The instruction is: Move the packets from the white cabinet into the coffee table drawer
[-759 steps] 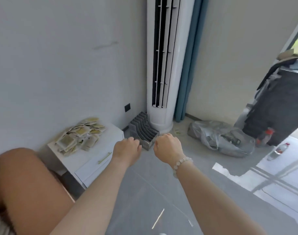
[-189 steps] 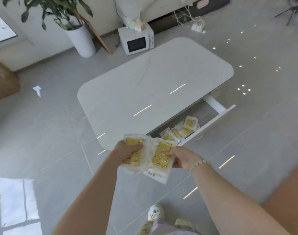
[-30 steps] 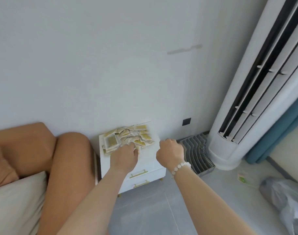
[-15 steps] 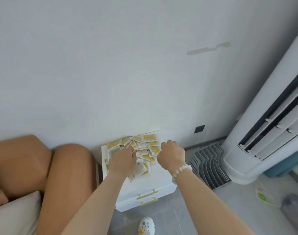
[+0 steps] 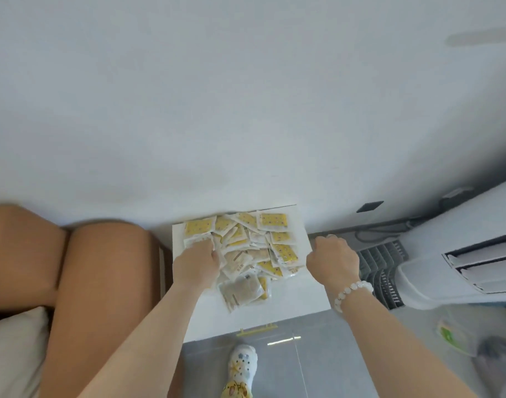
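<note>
A heap of yellow-and-white packets lies on the top of the white cabinet, against the wall. My left hand rests on the left side of the heap with its fingers curled down into the packets; its grip is hidden behind the back of the hand. My right hand hovers at the cabinet's right edge as a loose fist with nothing in it, just beside the heap. One pale packet sticks out toward the cabinet's front.
A brown sofa arm and a pale cushion stand close on the left. A grey slatted rack and a white tower air conditioner are on the right. My shoe is on the grey floor below the gold drawer handle.
I have stepped closer and now look down on the cabinet. My left hand has settled on the left of the heap and my right hand has moved out to the cabinet's right edge.
</note>
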`<action>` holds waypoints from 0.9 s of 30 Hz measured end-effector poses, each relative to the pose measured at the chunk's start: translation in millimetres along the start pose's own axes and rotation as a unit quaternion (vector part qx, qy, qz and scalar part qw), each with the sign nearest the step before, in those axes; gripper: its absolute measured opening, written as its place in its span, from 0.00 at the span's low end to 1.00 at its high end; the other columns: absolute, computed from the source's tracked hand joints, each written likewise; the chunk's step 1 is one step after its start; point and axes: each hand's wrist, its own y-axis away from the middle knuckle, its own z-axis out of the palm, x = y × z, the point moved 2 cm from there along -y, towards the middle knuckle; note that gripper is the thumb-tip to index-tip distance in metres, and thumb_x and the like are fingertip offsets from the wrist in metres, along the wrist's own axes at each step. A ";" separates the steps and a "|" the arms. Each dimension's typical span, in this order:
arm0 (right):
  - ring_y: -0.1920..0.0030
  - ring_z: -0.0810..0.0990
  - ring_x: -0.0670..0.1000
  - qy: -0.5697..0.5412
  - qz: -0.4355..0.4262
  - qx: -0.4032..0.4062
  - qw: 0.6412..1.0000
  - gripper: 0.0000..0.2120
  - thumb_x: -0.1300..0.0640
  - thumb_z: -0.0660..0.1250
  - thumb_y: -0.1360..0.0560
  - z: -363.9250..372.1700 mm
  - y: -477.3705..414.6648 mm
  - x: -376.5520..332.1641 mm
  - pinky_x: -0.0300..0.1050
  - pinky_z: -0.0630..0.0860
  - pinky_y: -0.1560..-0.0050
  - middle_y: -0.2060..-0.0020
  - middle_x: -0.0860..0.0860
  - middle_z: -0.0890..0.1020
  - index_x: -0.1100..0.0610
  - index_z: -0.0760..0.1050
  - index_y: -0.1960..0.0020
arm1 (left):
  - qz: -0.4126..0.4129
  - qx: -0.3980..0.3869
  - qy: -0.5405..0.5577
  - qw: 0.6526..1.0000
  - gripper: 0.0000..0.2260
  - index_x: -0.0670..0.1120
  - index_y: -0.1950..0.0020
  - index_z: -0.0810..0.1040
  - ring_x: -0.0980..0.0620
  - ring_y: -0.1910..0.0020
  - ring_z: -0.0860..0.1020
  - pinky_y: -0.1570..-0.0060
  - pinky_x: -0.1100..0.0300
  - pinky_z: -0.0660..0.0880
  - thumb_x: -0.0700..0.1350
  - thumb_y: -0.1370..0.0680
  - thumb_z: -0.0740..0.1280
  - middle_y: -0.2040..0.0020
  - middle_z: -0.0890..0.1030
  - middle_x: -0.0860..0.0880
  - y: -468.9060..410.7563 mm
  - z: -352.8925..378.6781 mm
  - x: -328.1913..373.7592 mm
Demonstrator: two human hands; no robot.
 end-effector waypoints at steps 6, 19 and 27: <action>0.38 0.70 0.52 0.020 -0.005 -0.068 0.997 0.17 0.55 0.58 0.23 65.8 -42.1 -0.4 0.44 0.71 0.50 0.38 0.52 0.72 0.55 0.70 0.36 | -0.040 -0.053 0.005 0.998 0.13 0.46 0.40 0.72 0.45 0.48 0.77 0.57 0.56 0.71 0.49 0.19 0.53 0.48 0.78 0.47 -22.9 57.8 -17.9; 0.25 0.51 0.60 0.017 -0.041 -0.130 0.991 0.39 0.38 0.60 0.26 175.8 -152.5 -26.9 0.53 0.68 0.36 0.25 0.58 0.52 0.53 0.48 0.23 | -0.220 -0.035 0.029 0.974 0.31 0.42 0.27 0.60 0.41 0.30 0.63 0.33 0.48 0.64 0.56 0.24 0.65 0.29 0.62 0.42 -102.1 148.7 -42.4; 0.27 0.60 0.62 -0.030 -0.037 -0.181 0.982 0.43 0.44 0.64 0.26 208.4 -181.1 -33.3 0.54 0.72 0.40 0.24 0.61 0.47 0.49 0.40 0.23 | -0.245 -0.019 0.141 0.959 0.39 0.45 0.25 0.54 0.39 0.32 0.65 0.39 0.47 0.70 0.53 0.29 0.71 0.29 0.57 0.42 -127.5 173.8 -48.1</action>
